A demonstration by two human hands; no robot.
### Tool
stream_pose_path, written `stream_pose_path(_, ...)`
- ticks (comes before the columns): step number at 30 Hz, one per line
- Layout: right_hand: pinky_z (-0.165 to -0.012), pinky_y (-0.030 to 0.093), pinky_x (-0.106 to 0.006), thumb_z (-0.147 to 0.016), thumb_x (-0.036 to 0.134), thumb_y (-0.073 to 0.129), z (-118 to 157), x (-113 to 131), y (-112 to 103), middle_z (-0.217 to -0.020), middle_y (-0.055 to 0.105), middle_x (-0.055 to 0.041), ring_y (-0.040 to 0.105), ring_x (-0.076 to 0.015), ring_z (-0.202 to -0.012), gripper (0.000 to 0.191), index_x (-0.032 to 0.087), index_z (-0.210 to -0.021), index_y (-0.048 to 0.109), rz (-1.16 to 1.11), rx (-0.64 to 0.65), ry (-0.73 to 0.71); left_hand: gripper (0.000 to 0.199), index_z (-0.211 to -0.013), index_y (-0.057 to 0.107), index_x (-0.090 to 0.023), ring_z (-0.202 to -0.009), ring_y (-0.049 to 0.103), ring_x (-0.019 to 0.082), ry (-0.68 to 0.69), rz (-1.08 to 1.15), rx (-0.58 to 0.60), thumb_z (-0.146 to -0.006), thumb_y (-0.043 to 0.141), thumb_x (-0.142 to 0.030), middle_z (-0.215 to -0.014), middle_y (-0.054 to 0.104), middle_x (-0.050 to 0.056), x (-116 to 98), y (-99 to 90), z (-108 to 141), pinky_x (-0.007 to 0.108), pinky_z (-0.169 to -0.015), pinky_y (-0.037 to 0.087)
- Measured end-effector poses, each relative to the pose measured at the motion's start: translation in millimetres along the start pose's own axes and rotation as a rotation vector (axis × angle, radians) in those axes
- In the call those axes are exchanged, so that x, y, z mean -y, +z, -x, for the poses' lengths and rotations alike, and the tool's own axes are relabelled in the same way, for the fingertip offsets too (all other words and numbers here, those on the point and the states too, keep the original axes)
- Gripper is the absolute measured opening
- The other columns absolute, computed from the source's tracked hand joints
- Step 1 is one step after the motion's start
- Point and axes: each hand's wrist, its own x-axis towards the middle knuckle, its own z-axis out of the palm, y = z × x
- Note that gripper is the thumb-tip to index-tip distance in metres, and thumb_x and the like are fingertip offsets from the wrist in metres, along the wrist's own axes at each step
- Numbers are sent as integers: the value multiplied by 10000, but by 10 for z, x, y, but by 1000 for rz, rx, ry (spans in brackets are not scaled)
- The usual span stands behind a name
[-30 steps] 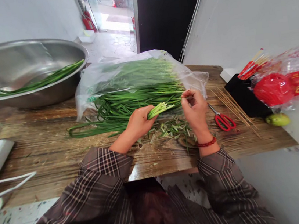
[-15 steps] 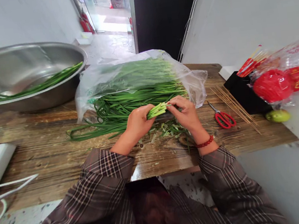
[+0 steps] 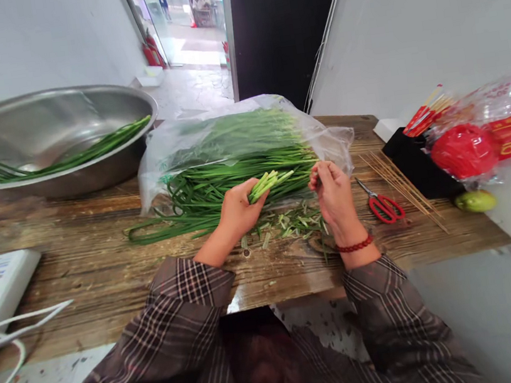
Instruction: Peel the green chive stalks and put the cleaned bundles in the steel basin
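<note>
My left hand (image 3: pixel 240 209) is closed round a small bunch of garlic chives (image 3: pixel 269 183), pale cut ends sticking out to the right. My right hand (image 3: pixel 335 196), wearing a red bead bracelet, has its fingers curled in a pinch by the pale ends of the larger chive pile (image 3: pixel 229 173); what they hold, if anything, is hidden. That pile lies partly inside a clear plastic bag (image 3: pixel 332 143). Below the hands, chive trimmings (image 3: pixel 300 220) are scattered over the wooden table (image 3: pixel 154 282).
A large steel basin (image 3: pixel 87 180) with chives in it stands back left. At left are a white scale-like device (image 3: pixel 1 278) and white cable (image 3: pixel 26 317). On the right lie red-handled scissors (image 3: pixel 385 207), thin sticks (image 3: pixel 402 190), a black box (image 3: pixel 415 162) and a green fruit (image 3: pixel 475 201).
My right hand has drawn away from the bunch to the right, its fingers curling in. The left hand still holds the chives. The view has shifted slightly.
</note>
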Motion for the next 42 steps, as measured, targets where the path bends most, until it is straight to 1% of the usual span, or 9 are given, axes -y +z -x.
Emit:
stream_pose_path(3, -668, 444, -279, -869, 417, 565, 17, 37, -29, -622, 508, 20, 483, -119, -627, 326, 205, -624, 532, 316, 154, -184, 256, -719, 578, -152, -623, 448, 107, -30, 78, 0, -868, 503, -346, -629, 521, -36, -10, -29, -22, 218, -613, 353)
stream_pose_path(6, -826, 468, -352, -776, 277, 642, 33, 29, -16, -926, 636, -47, 580, -193, -928, 82, 206, -783, 601, 500, 305, -328, 237, -770, 612, -144, -646, 471, 111, -35, 118, 12, -864, 512, -336, -660, 553, -31, -19, -45, -19, 220, -633, 371)
stream_pose_path(11, -946, 476, -404, -859, 253, 519, 64, 74, -13, -1332, 562, -92, 533, -221, -1212, 361, 234, -1217, 560, 453, 203, -343, 205, -844, 641, -152, -719, 554, 132, -15, 152, 55, -852, 549, -336, -772, 652, -10, -20, -49, -10, 233, -702, 426)
stream_pose_path(15, -1149, 348, -448, -983, 348, 337, 124, 145, 15, -1512, 426, -50, 397, -189, -1398, 487, 271, -1463, 365, 386, 428, -361, 158, -893, 655, -162, -795, 609, 161, 14, 138, 56, -836, 572, -284, -853, 691, 11, 12, -6, -12, 264, -758, 451)
stream_pose_path(20, -1208, 265, -485, -989, 429, 326, 179, 105, 83, -1509, 437, -23, 335, -202, -1442, 493, 294, -1458, 398, 488, 679, -450, 152, -911, 662, -172, -800, 624, 159, 71, 91, 80, -857, 554, -265, -877, 697, 27, 77, 64, -7, 264, -763, 460)
stream_pose_path(27, -1199, 273, -513, -971, 558, 218, 284, 251, 70, -1591, 279, -12, 280, -240, -1466, 614, 308, -1532, 213, 366, 421, -484, 186, -993, 627, -191, -896, 651, 208, 87, -127, 149, -830, 538, -172, -972, 702, 57, 21, 35, 46, 291, -760, 478)
stream_pose_path(32, -1210, 237, -535, -959, 556, 299, 299, 245, 109, -1599, 258, -26, 254, -262, -1475, 638, 302, -1537, 201, 501, 668, -600, 309, -1069, 593, -196, -982, 659, 248, 75, -341, 217, -774, 538, -121, -1065, 691, 83, -8, 59, 66, 323, -800, 502)
stream_pose_path(36, -1208, 230, -536, -948, 545, 368, 292, 215, 120, -1599, 255, -51, 246, -266, -1477, 677, 281, -1542, 180, 572, 729, -598, 319, -1096, 571, -181, -998, 656, 257, 100, -412, 271, -782, 536, -139, -1073, 684, 99, -37, 64, 63, 340, -822, 513)
stream_pose_path(42, -1176, 296, -532, -879, 652, 435, 318, 132, 123, -1603, 237, -66, 314, -288, -1446, 803, 278, -1539, 169, 292, 528, -414, 267, -1045, 548, -194, -948, 653, 227, 104, -361, 122, -798, 489, -107, -999, 679, 72, -154, 36, 87, 321, -793, 520)
